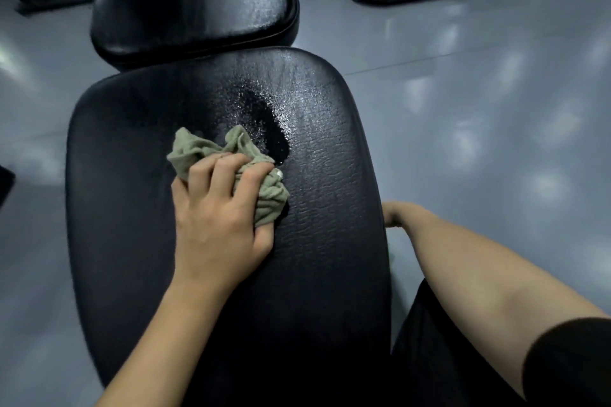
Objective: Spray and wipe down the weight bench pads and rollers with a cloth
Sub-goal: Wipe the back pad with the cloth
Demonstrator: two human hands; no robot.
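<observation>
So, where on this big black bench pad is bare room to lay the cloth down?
On the large black textured bench pad, bare: the right strip between the crumpled green cloth and the right edge; the left side, cloth to left edge. Crowded: the middle, cloth plus wet spray patch.

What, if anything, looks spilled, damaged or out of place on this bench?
Nothing looks damaged or askew. The only standout is a wet patch with droplets on the near pad, just beyond the cloth that the left hand grips; it reads as unwiped spray, not a spill. The far pad also shows droplets.
</observation>
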